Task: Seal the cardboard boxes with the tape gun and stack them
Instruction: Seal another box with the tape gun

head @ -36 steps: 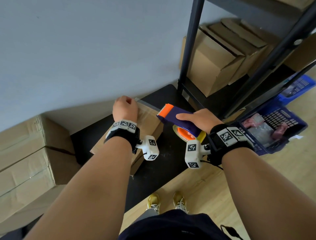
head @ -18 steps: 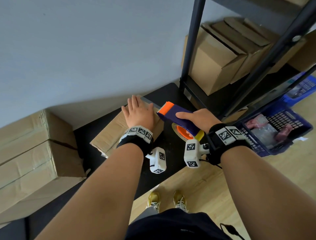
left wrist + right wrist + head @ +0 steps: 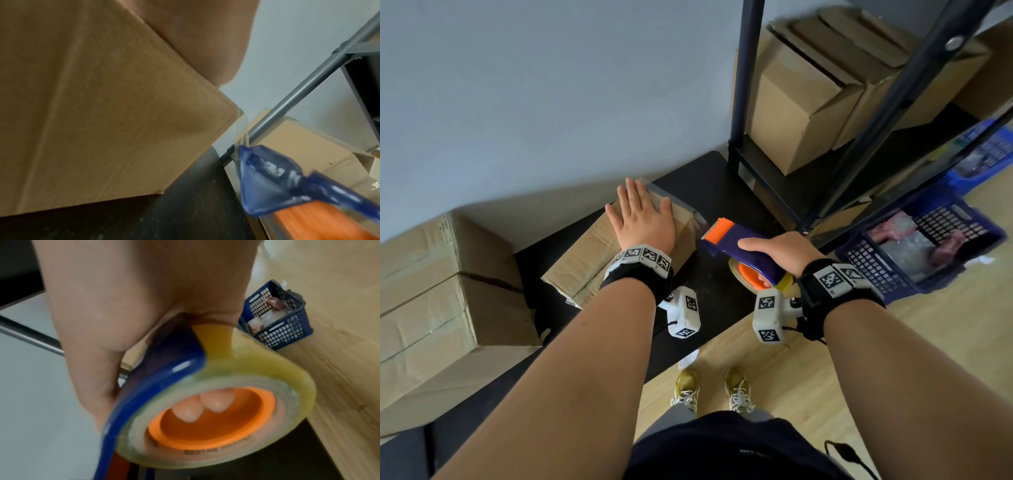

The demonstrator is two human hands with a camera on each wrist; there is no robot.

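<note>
A small cardboard box (image 3: 582,263) lies on the black table (image 3: 722,291), with clear tape along its top right edge. My left hand (image 3: 642,219) presses flat on its top, fingers straight. In the left wrist view the box (image 3: 102,105) fills the frame and a strip of clear tape runs from its corner to the tape gun (image 3: 287,183). My right hand (image 3: 784,251) grips the blue and orange tape gun (image 3: 736,246) just right of the box, its orange tip near the box's corner. In the right wrist view my fingertips (image 3: 205,405) curl into the tape roll's orange core (image 3: 213,423).
Two bigger sealed boxes (image 3: 441,301) are stacked at the table's left. A black metal rack (image 3: 859,120) at the right holds several cardboard boxes (image 3: 801,99). A blue plastic crate (image 3: 914,253) sits on the wooden floor (image 3: 893,359). A grey wall stands behind.
My left hand went from a fist at the box's far end to a flat palm pressing on the top. The tape gun has drawn slightly right, off the box's edge.
</note>
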